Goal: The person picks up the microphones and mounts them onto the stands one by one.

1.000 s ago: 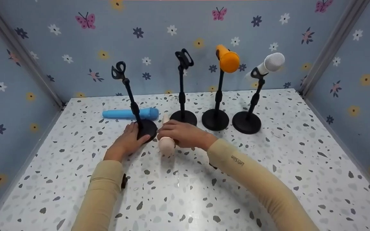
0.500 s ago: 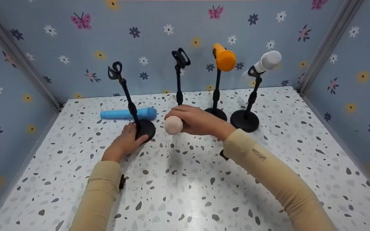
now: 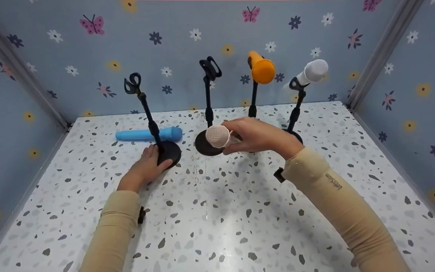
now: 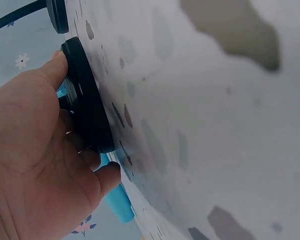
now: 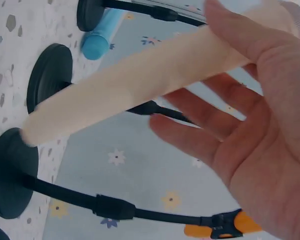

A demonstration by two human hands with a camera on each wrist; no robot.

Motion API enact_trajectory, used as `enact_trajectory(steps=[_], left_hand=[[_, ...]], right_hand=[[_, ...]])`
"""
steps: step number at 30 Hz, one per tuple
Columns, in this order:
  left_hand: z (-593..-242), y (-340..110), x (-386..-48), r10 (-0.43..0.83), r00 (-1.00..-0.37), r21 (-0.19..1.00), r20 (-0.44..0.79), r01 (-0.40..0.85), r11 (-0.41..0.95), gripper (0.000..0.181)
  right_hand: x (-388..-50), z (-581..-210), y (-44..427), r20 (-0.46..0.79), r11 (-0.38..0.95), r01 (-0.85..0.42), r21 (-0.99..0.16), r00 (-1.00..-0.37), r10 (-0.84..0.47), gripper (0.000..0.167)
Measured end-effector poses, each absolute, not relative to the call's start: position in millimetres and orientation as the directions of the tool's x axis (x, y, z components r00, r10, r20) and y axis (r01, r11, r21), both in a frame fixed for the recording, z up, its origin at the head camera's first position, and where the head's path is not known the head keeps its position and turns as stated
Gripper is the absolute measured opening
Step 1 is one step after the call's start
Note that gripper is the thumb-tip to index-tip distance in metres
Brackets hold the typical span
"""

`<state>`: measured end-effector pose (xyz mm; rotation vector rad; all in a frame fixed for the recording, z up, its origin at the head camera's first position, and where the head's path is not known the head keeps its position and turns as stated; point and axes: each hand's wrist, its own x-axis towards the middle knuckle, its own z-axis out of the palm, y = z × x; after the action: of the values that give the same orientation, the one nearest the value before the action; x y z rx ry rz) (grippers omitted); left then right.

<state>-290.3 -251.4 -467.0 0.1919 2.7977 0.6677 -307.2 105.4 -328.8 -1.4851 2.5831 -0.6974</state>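
My right hand [image 3: 261, 136] holds a pale pink microphone [image 3: 217, 136] in the air, its round mesh head towards me. In the right wrist view the handle [image 5: 125, 80] slants down, with my thumb and fingers near the head end. The second stand from the left [image 3: 209, 113], its black clip bare, rises just behind the microphone. My left hand [image 3: 142, 170] grips the round base of the leftmost black microphone stand [image 3: 170, 155]. In the left wrist view my thumb lies against one edge of that base [image 4: 85, 95], while the other fingers are partly hidden behind it.
A blue microphone [image 3: 134, 135] lies on the speckled table [image 3: 210, 234] behind the leftmost stand. To the right, an orange microphone [image 3: 263, 71] and a white microphone [image 3: 316, 70] sit in the clips of two more stands. A flower-patterned wall [image 3: 187, 49] closes the back.
My right hand has lifted the pink microphone off the table and carried it to the right, in front of the second stand. My left hand stays on the leftmost stand's base.
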Motion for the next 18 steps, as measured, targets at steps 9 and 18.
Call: enact_trajectory(steps=[9,18], left_hand=[[-467.1,-250.8,-292.8,0.199,-0.957,0.462,-0.213,0.081,0.883,0.09],[-456.3,-239.6,-284.1,0.104,-0.969,0.327,-0.225,0.025,0.945,0.087]], right_hand=[[-307.3,-318.2,133.3,-0.034,0.606,-0.67,-0.429,-0.658,-0.752,0.038],[-302.9,-314.1,148.9,-0.015,0.657,-0.662,-0.36,-0.7,-0.714,0.038]])
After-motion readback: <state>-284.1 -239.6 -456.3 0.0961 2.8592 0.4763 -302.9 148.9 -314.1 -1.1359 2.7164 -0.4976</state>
